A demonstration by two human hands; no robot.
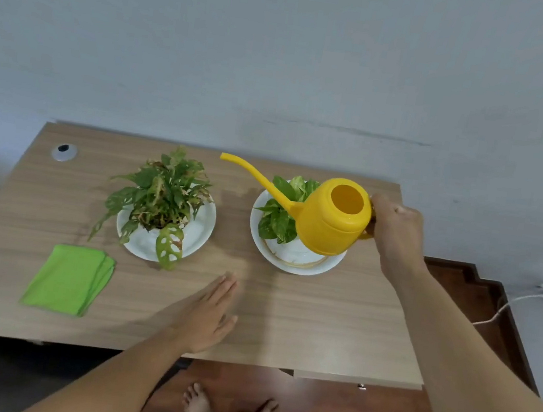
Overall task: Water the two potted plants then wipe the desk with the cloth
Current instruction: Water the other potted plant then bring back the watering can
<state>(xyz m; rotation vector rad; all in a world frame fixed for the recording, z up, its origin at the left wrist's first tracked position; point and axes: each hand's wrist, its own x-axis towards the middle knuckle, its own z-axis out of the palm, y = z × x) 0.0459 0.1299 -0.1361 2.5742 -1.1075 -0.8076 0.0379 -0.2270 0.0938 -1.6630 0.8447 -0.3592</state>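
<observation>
Potted plants: 2 [159,205] [283,211] | cloth [68,279]: 1 | right hand [394,232] grips watering can [330,220] | left hand [207,315] flat, spread

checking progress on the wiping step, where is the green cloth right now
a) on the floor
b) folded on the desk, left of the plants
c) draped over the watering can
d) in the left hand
b: the cloth lies folded on the desk, untouched, while the left hand is open and empty and the right hand holds the watering can.
</observation>
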